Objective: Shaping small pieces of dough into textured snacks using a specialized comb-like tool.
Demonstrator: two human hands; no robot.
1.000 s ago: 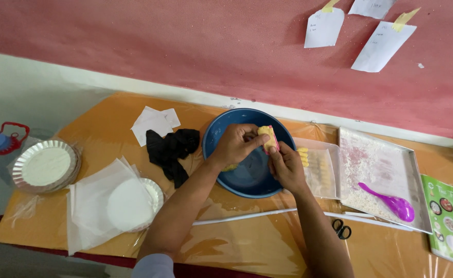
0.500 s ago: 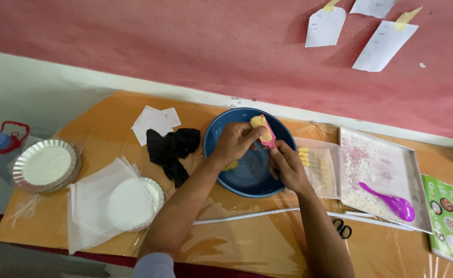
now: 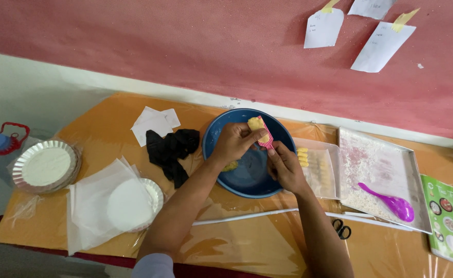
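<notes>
Yellow dough [image 3: 255,123] between both grips, above blue bowl [image 3: 247,177].

Soft, even light fills the scene, bright enough and without hard shadows. Glare streaks the clear plastic sheet [image 3: 267,242] covering the bench [image 3: 103,128], strongest along the near edge. The foil plates [image 3: 43,166] gleam at their rims. Focus holds sharp mid-frame; the far-left corner goes hazy and the wall line bends slightly.
</notes>
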